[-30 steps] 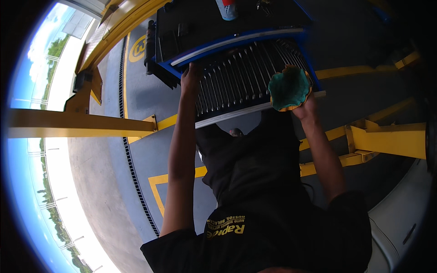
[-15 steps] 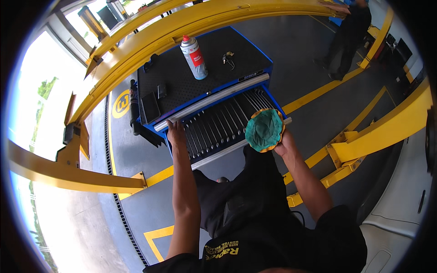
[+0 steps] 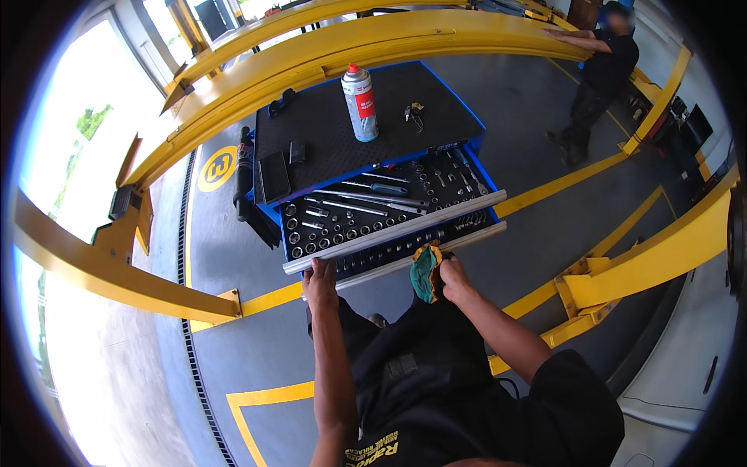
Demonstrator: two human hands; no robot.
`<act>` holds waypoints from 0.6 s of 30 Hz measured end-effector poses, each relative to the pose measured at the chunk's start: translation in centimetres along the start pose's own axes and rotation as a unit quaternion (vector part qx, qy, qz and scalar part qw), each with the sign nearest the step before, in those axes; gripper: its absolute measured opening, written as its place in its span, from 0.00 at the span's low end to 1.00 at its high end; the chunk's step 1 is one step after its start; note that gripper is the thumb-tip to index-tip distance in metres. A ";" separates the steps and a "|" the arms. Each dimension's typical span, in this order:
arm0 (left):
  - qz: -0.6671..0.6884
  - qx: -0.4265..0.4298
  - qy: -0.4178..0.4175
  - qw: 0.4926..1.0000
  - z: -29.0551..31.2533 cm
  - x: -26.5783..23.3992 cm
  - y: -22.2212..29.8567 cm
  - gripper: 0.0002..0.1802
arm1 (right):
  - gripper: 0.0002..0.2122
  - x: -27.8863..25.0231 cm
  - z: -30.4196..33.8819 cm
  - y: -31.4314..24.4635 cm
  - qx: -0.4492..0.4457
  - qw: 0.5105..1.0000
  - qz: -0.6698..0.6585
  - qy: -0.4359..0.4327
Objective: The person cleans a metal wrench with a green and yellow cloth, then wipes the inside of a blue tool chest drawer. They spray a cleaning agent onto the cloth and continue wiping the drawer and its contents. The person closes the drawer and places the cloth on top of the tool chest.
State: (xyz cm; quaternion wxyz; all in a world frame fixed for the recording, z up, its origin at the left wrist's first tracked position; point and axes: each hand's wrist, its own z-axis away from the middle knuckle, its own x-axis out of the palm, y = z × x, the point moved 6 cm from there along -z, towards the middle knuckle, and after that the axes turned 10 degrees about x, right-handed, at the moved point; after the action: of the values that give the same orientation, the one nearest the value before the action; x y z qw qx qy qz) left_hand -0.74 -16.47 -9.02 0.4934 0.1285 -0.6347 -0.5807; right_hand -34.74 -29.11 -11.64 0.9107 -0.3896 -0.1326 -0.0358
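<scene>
My left hand grips the silver front rail of the pulled-out upper drawer at its left end. Inside that drawer lie several sockets, ratchets and extension bars, set in a dark liner. Below it the lower drawer also stands open, with wrenches partly covered by the upper one. My right hand holds a bunched green-and-orange cloth item just in front of the drawers' right half. Its exact kind does not show.
On top of the blue tool cabinet stand a spray can, a phone-like black slab and a set of keys. Yellow lift arms surround it. A person stands at the far right, hands on a beam.
The upper drawer has been pulled out toward me by my left hand, covering much of the wrench drawer. My right hand has lowered and tilted the cloth item, which is now more bunched.
</scene>
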 end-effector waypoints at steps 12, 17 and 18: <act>0.042 -0.016 -0.006 0.999 1.3 0.3 1.7 0.24 | 0.12 1.1 -1.4 -6.0 -0.154 0.982 0.106 -0.013; -0.082 -0.014 -0.031 0.996 4.3 1.2 4.2 0.27 | 0.13 -6.9 4.3 -7.0 -0.370 0.873 0.182 0.260; -0.135 -0.020 -0.034 0.990 5.4 1.5 5.3 0.28 | 0.13 -8.4 5.7 -8.2 -0.406 0.836 0.180 0.322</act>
State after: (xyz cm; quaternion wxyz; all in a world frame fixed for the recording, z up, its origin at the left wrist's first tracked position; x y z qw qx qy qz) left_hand -3.45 -12.76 -2.91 0.3910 0.1827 -0.6161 -0.6588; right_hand -45.44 -30.99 -4.40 0.6521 -0.7081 0.2672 -0.0453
